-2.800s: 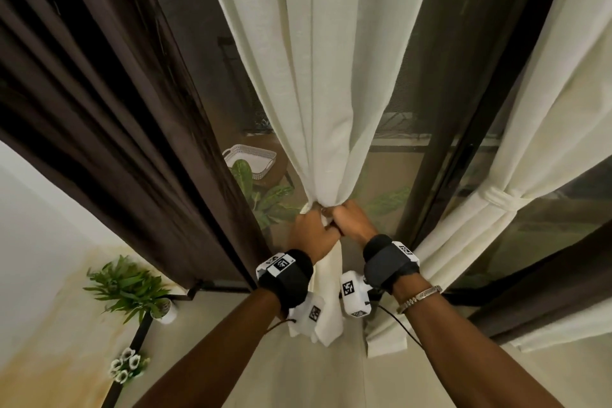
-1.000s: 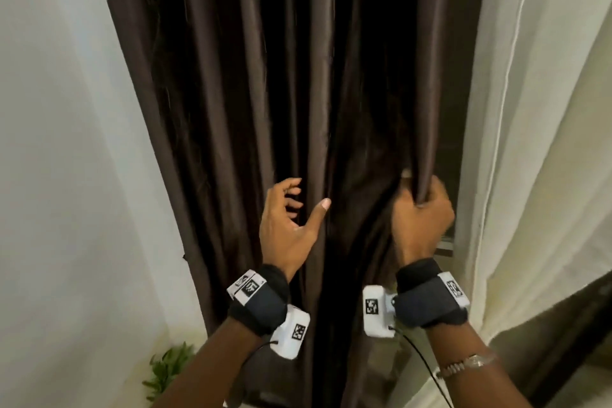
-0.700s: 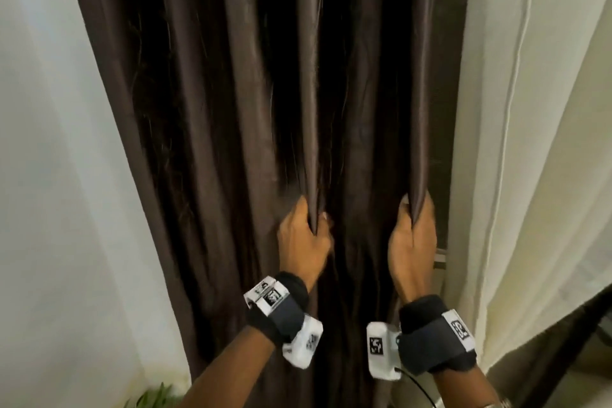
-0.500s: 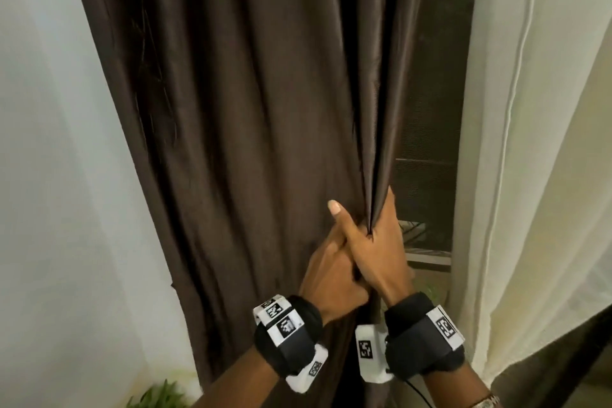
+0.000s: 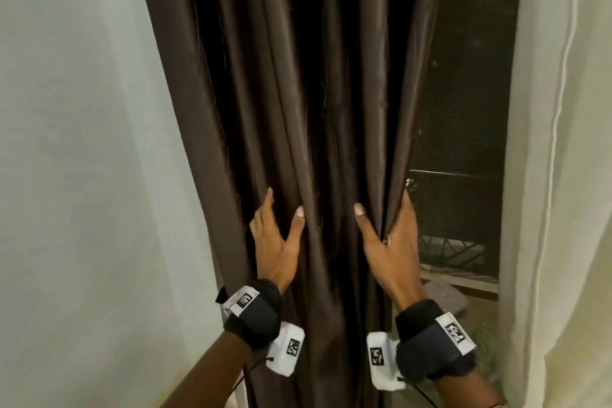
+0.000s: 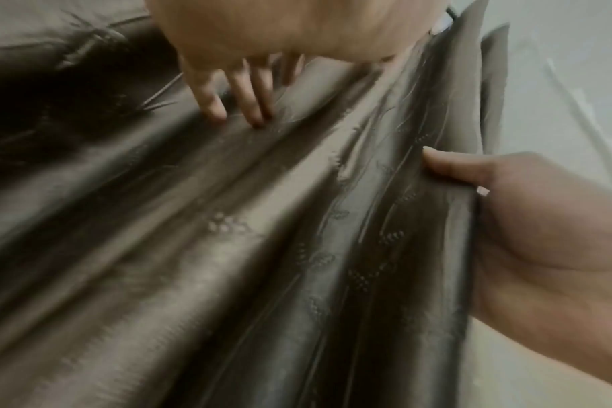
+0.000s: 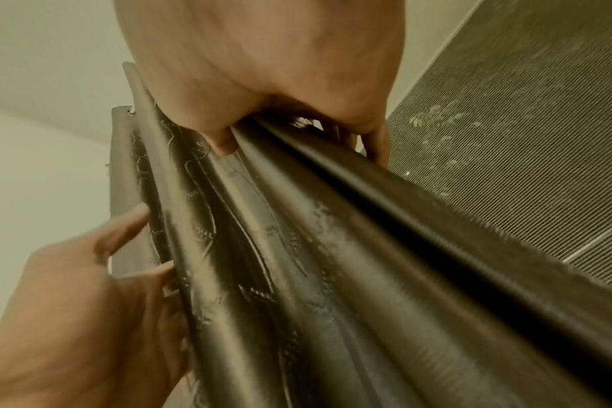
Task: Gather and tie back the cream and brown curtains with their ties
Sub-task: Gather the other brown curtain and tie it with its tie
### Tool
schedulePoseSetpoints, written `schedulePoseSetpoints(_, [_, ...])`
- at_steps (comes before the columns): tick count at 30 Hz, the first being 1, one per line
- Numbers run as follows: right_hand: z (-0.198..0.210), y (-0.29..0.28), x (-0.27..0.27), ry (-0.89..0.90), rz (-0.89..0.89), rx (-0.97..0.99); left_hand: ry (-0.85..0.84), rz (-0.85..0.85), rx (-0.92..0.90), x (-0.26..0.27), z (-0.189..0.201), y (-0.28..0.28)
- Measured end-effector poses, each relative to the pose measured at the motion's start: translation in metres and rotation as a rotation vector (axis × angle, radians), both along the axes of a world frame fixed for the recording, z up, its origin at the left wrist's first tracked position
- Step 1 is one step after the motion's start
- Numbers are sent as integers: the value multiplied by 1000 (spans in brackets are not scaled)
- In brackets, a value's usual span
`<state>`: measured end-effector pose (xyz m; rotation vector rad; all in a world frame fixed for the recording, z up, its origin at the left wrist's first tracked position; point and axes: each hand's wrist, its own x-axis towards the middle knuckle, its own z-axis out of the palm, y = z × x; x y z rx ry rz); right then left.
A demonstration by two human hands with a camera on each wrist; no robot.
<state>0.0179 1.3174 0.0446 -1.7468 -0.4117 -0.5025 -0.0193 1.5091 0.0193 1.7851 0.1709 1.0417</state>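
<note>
The likeliest failure from here, as I judge it, is pleats escaping the gather: the brown curtain [image 5: 298, 109] is slick, shiny fabric falling in many loose folds, and any fold left outside the two hands would sag free once the bundle is cinched. A second risk is that no tie shows in any view, so one hand will probably have to let go to find it, and the bunch could spread again. The left hand [image 5: 275, 242] lies with straight fingers spread flat against the folds near the curtain's left side, pressing rather than gripping. The right hand [image 5: 390, 242] pinches the curtain's right edge fold between thumb and fingers. The curtain hangs directly ahead at 12 o'clock, its folds spanning the gap between the hands, the left at about 7 o'clock of its middle, the right at about 5. A cream curtain [image 5: 563, 175] hangs at 3 o'clock, apart from both hands.
</note>
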Motion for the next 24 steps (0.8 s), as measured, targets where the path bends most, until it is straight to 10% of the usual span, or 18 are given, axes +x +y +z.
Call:
schedulePoseSetpoints(4, [4,35,-14,-65,106,22,-222,-202,-27,-2,5,-8])
schedulePoseSetpoints(10, [9,69,-30,-52,143,74,-246,126,220,-4,5,13])
schedulePoseSetpoints(16, [14,93,-28,-18,58,55,-272,-251,552,-33,9,20])
schedulePoseSetpoints(21, [-7,76,-8,41,-74,-73,-354,464,293,-51,2,85])
schedulePoseSetpoints(24, [-27,82,-9,30,-89,-108,-208,509,-47,-50,-10,119])
